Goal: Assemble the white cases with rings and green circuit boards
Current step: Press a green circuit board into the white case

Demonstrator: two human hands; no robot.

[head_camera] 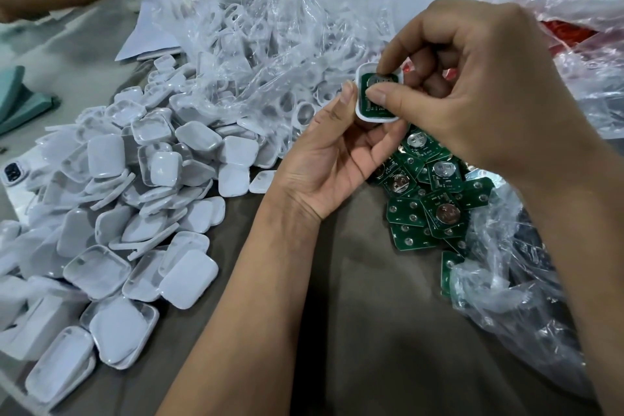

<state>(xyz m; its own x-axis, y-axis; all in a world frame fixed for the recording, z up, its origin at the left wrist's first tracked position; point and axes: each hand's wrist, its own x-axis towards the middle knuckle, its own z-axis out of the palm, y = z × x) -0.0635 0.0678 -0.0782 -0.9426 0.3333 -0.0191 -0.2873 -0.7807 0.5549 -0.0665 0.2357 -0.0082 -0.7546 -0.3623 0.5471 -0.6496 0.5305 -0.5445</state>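
Your left hand [332, 149] cradles the white case [378, 96] above the board pile while your right hand [472, 91] thumbs the green circuit board [369, 104] in; uneven pressure could seat it crooked.

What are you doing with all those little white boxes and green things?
A person is putting small gadgets together. The left hand holds one white case, and the right hand presses a green circuit board into it with thumb and finger. More boards lie in a pile just below the hands, and a big heap of empty white cases waits on the left.
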